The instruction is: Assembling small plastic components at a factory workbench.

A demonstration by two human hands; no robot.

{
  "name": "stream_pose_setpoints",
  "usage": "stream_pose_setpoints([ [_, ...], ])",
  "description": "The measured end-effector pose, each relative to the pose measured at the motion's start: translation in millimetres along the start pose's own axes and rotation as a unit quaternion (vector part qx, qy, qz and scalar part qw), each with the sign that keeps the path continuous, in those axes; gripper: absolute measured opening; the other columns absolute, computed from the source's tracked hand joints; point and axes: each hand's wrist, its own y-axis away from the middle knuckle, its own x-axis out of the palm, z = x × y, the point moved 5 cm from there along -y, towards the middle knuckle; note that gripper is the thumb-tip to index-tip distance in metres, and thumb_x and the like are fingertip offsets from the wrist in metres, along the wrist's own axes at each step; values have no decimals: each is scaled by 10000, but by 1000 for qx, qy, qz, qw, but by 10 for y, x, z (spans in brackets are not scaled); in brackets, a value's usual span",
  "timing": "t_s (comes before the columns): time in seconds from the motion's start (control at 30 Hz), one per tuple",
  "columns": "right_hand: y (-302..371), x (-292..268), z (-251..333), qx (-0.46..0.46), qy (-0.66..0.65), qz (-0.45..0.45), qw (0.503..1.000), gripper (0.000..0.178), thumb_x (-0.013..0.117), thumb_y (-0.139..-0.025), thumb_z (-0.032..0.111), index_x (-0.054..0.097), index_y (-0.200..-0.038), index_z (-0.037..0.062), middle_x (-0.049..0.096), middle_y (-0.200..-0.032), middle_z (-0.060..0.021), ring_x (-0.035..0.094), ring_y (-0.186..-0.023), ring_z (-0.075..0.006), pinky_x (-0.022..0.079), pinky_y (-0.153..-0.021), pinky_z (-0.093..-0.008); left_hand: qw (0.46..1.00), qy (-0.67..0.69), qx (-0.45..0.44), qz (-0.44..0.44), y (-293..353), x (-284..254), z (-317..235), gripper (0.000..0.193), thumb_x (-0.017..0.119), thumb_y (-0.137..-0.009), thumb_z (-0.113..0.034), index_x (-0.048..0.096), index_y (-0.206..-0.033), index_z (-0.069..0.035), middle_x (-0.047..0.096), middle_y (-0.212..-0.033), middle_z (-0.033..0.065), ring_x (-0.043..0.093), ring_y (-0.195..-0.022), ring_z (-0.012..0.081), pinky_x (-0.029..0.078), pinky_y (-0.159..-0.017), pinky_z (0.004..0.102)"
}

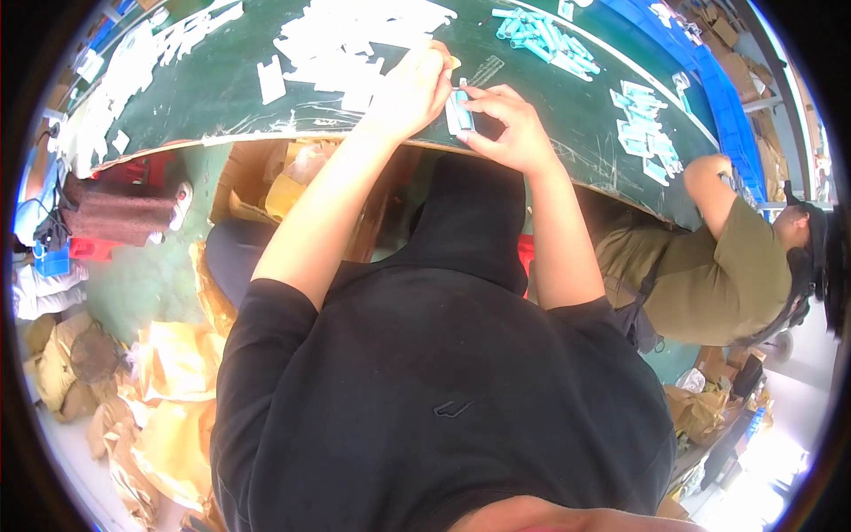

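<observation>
Close to the table's near edge, my right hand (514, 129) grips a small light-blue and white plastic piece (461, 113) between thumb and fingers. The piece stands roughly upright in this view. Just left of it, my left hand (412, 91) is closed, its fingers pressed together beside the top of the piece. A small yellowish bit (456, 64) shows at those fingertips; what it is I cannot make out. Beyond my left hand spreads a pile of flat white pieces (328, 40). A heap of light-blue tube-like pieces (545, 43) lies beyond my right hand.
Blue and white pieces (645, 133) lie on the green table (213, 102) at the right. A co-worker in an olive shirt (727, 275) sits there. Blue bins (722, 97) line the far right. Below the table is a cardboard box (239, 182); brown paper (177, 363) lies at left.
</observation>
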Motion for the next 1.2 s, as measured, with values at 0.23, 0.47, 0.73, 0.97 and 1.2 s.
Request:
stream_pose_setpoints([
  [0.23,55,-1,59,-19,61,0,998,477,939,-727,230,788,-1153,75,762,-1301,-164,709,-1148,-355,554,-1045,-445,1000,8,-3,8,-2,4,-41,179,692,-942,-6,591,-1087,-40,657,-1083,149,698,-952,369,582,-810,435],
  [0.47,69,-147,4,-8,53,-96,994,483,964,-748,244,783,-1172,101,769,-1270,-139,724,-1138,-325,584,-985,-433,995,98,-8,16,210,-245,-83,175,666,-956,33,560,-1074,-41,671,-1090,194,684,-934,390,568,-795,448],
  [0.73,685,-2070,-1074,222,439,-342,800,579,856,-845,428,735,-1174,-32,748,-1141,-240,685,-1102,-403,520,-1018,-508,963,111,-102,221,1235,-1066,-506,157,655,-870,82,588,-955,-32,680,-862,137,688,-722,282,557,-687,366],
  [0.97,626,-2274,-1269,333,557,-296,701,517,790,-870,351,740,-1263,19,686,-1325,-267,588,-1252,-504,483,-1102,-548,850,-76,-464,238,2748,-1635,810,91,648,-916,-3,696,-993,-4,728,-858,146,730,-777,265,574,-758,372],
  [1.2,-206,-905,-1207,214,182,-151,948,432,713,-931,233,717,-1322,49,692,-1352,-235,659,-1269,-414,525,-1096,-476,775,93,-615,112,2703,-1607,838,212,567,-962,50,740,-1066,-14,740,-976,82,725,-832,179,582,-766,313],
])
